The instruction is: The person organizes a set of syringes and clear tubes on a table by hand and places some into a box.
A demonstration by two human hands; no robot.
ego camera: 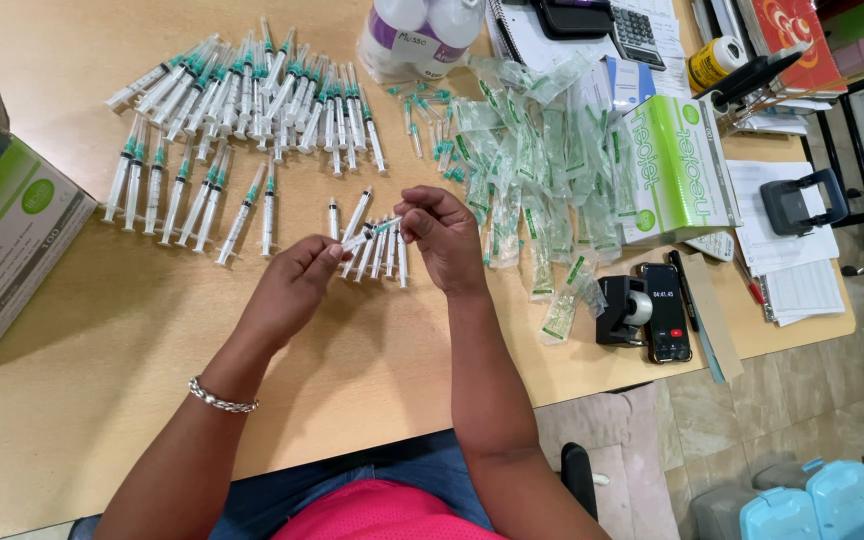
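A wooden table (92,340) fills most of the frame. Rows of capped syringes (242,100) spread across its upper left, and a heap of empty clear wrappers (542,170) lies right of centre beside a green and white box (677,175). At centre, the left hand (292,285) and right hand (442,235) meet. Both sets of fingertips pinch one small syringe (372,232), held between them just above a short row of loose syringes (382,262).
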